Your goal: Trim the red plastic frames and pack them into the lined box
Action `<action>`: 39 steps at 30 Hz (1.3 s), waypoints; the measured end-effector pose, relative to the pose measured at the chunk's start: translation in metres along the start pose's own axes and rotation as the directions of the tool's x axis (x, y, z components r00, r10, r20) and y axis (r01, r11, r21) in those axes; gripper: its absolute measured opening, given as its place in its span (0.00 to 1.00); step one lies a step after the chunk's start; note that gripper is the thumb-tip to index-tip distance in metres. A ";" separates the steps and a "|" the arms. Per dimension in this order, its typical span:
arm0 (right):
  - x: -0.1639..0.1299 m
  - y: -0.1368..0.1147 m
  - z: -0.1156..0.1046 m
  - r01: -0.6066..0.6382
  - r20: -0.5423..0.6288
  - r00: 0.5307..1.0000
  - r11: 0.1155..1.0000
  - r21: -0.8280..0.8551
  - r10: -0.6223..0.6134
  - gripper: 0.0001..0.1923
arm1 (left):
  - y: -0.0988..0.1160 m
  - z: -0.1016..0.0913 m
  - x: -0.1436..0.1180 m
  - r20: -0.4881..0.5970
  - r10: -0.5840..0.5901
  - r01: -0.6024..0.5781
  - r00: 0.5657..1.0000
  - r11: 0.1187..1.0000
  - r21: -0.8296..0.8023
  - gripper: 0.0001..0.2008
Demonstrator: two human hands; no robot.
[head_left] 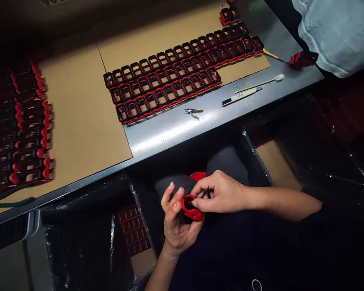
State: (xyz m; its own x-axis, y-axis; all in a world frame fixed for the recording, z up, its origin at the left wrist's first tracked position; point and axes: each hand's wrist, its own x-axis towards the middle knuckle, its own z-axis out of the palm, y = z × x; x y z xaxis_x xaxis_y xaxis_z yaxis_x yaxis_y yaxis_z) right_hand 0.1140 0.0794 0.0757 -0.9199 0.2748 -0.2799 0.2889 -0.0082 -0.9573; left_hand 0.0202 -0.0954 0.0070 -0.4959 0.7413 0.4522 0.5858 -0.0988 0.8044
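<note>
Above my lap, my left hand (pixel 180 226) holds a red and black plastic frame part (pixel 195 214) from below, with its opening tilted up. My right hand (pixel 220 194) pinches at the rim of the same part, thumb and forefinger together; whether a small piece is between them I cannot make out. Another red piece (pixel 198 176) shows behind my hands, over my legs. On the bench beyond, similar red and black frames (pixel 170 92) stand side by side in three rows on brown cardboard (pixel 87 133).
Nail clippers (pixel 194 112), a craft knife (pixel 242 97) and a cotton swab (pixel 261 83) lie on the metal bench edge. More frames (pixel 24 133) fill the left. Below the bench, a black-lined box holds stacked frames (pixel 135 230). A pale plastic bag (pixel 342 36) sits far right.
</note>
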 end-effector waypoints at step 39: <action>-0.007 0.009 -0.017 -0.054 0.236 0.970 0.998 0.019 0.048 0.14 | 0.005 -0.007 0.006 0.082 0.161 -0.171 0.984 0.977 0.126 0.41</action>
State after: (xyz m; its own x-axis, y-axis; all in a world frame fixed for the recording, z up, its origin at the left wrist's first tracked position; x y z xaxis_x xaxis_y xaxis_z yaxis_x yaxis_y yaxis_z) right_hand 0.1273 0.0939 0.0702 -0.9415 0.0390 -0.3346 0.3331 -0.0409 -0.9420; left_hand 0.0154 -0.0964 0.0166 -0.3409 0.7673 0.5432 0.7377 -0.1397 0.6605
